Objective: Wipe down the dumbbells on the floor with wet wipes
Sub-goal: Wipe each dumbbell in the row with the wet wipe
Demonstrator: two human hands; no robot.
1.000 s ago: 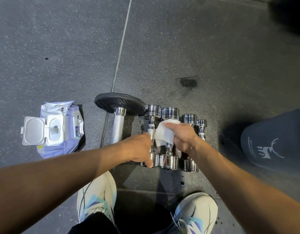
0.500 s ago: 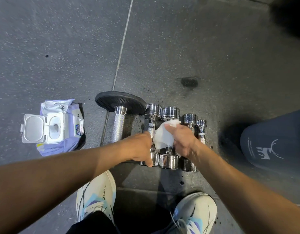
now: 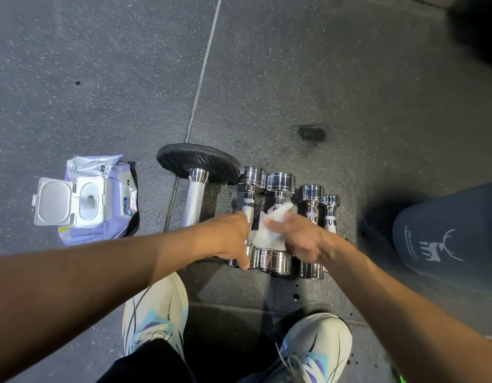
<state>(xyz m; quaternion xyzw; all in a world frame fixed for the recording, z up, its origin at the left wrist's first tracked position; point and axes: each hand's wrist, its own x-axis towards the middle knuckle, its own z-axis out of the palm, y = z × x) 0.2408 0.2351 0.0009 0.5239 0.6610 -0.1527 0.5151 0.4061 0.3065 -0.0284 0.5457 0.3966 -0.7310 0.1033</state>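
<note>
Much of the view is speckled dark floor [image 3: 294, 64]. On it lies a knurled bar with a black plate [image 3: 195, 158]. Well to its left sits a purple wipes pack [image 3: 101, 205], white lid flipped open. Just right of the bar, four chrome dumbbells [image 3: 311, 193] lie side by side. The left grip [image 3: 228, 239] curls round the leftmost dumbbell [image 3: 251, 175] near its close end. The right grip [image 3: 303, 239] pinches a white wet wipe [image 3: 269, 233] against the handle of the second dumbbell [image 3: 280, 182].
</note>
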